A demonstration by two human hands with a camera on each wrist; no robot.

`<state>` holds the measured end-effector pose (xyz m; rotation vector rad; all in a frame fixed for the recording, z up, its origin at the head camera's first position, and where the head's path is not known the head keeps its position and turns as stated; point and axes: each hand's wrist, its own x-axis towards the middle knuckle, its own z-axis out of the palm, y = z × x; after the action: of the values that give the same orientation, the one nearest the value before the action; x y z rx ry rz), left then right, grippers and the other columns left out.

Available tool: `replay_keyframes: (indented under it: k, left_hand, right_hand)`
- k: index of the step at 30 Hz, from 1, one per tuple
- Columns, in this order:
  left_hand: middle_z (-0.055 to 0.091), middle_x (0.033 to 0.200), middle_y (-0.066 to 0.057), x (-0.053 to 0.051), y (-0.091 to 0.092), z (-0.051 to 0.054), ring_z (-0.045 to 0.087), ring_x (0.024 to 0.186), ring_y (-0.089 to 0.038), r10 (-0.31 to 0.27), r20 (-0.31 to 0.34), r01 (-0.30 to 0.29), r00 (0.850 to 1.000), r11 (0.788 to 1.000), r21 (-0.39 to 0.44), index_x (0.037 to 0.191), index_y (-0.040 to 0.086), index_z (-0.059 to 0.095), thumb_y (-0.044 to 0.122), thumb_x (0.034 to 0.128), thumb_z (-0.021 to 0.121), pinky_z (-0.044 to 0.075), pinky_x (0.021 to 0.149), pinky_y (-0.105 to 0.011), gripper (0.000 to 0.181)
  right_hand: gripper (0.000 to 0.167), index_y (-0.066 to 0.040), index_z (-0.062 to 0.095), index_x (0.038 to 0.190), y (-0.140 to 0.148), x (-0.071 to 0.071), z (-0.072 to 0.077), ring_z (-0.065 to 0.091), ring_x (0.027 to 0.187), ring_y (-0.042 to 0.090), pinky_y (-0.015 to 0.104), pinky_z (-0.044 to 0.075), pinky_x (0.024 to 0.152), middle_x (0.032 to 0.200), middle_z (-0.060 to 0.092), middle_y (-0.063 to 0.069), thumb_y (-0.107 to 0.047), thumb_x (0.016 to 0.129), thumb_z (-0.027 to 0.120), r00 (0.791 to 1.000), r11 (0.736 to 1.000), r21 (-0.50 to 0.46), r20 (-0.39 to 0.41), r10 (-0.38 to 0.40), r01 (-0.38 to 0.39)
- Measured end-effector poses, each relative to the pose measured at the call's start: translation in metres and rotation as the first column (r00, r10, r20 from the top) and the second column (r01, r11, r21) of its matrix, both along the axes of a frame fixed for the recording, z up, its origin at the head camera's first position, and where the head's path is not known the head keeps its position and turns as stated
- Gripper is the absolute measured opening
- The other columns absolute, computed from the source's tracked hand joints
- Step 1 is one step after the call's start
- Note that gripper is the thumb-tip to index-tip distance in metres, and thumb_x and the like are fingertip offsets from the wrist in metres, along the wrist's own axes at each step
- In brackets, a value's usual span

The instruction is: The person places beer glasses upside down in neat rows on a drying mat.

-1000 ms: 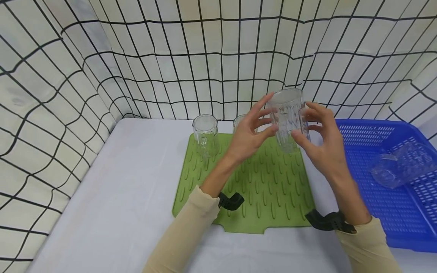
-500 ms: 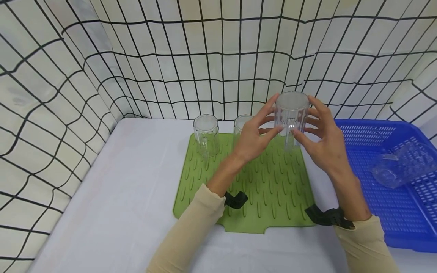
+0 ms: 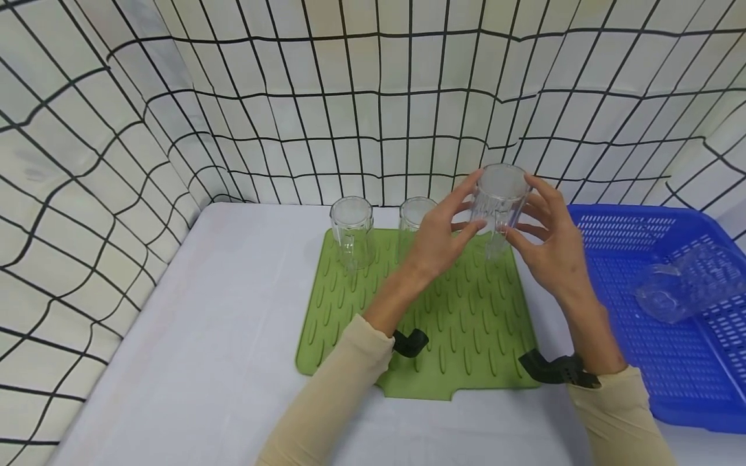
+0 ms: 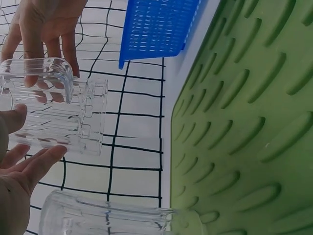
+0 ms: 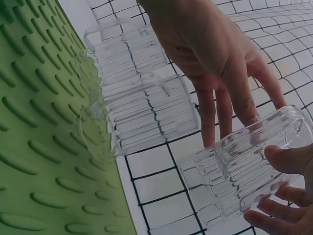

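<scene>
Both hands hold a clear ribbed glass mug (image 3: 502, 188) in the air over the far right of a green drying mat (image 3: 466, 323). My left hand (image 3: 434, 243) grips its left side, thumb toward me. From the right, my right hand (image 3: 553, 252) grips it with fingers and thumb. The mug's handle (image 5: 227, 156) shows in the right wrist view, facing the near side. Behind my left hand, a second glass mug (image 3: 415, 213) stands on the mat, partly hidden. A third mug (image 3: 352, 233) stands at the mat's far left corner.
A blue perforated basket (image 3: 629, 388) sits right of the mat, with a glass mug (image 3: 670, 291) lying on its side in it. Black netting (image 3: 379, 90) over pale cloth rises behind and left of the white-covered table (image 3: 204, 323).
The held mug has turned from tilted to more upright, then moved slightly right and down, tilting a little again. My left hand has shifted right with it. The standing mugs are unmoved.
</scene>
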<state>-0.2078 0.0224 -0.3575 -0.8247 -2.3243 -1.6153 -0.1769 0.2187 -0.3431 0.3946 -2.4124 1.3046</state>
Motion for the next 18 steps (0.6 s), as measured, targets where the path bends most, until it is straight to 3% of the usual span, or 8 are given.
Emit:
replay_keyframes:
  k: [6, 13, 18]
  left_hand:
    - [0.051, 0.154, -0.013, -0.002, 0.006, -0.008, 0.061, 0.135, -0.028, 0.039, -0.025, -0.04, 0.999, 0.999, -0.026, 0.165, 0.023, 0.031, 0.006, 0.1003, 0.068, 0.058, 0.097, -0.017, 0.076]
    - [0.05, 0.16, -0.008, -0.002, 0.009, -0.018, 0.063, 0.135, -0.028, 0.079, 0.01, -0.078, 0.997, 0.995, -0.056, 0.165, 0.027, 0.031, 0.007, 0.0991, 0.07, 0.06, 0.092, -0.016, 0.079]
    - [0.049, 0.161, -0.007, -0.003, 0.012, -0.023, 0.062, 0.135, -0.027, 0.11, 0.049, -0.104, 0.993, 0.987, -0.119, 0.166, 0.031, 0.027, 0.01, 0.1004, 0.068, 0.06, 0.093, -0.018, 0.08]
  right_hand:
    - [0.088, -0.03, 0.034, 0.162, 0.003, -0.006, -0.011, 0.056, 0.139, 0.041, 0.052, 0.054, 0.107, 0.153, 0.052, 0.018, 0.008, 0.092, 0.072, 0.999, 0.999, -0.035, 0.034, 0.02, -0.019]
    - [0.09, -0.03, 0.033, 0.163, 0.006, -0.011, -0.027, 0.055, 0.141, 0.041, 0.055, 0.052, 0.105, 0.157, 0.047, 0.019, 0.009, 0.092, 0.072, 0.997, 0.999, -0.049, 0.071, 0.013, -0.009]
    - [0.089, -0.028, 0.032, 0.163, 0.006, -0.016, -0.034, 0.054, 0.141, 0.045, 0.057, 0.052, 0.104, 0.158, 0.045, 0.022, 0.008, 0.092, 0.072, 0.995, 0.998, -0.058, 0.096, 0.017, -0.011]
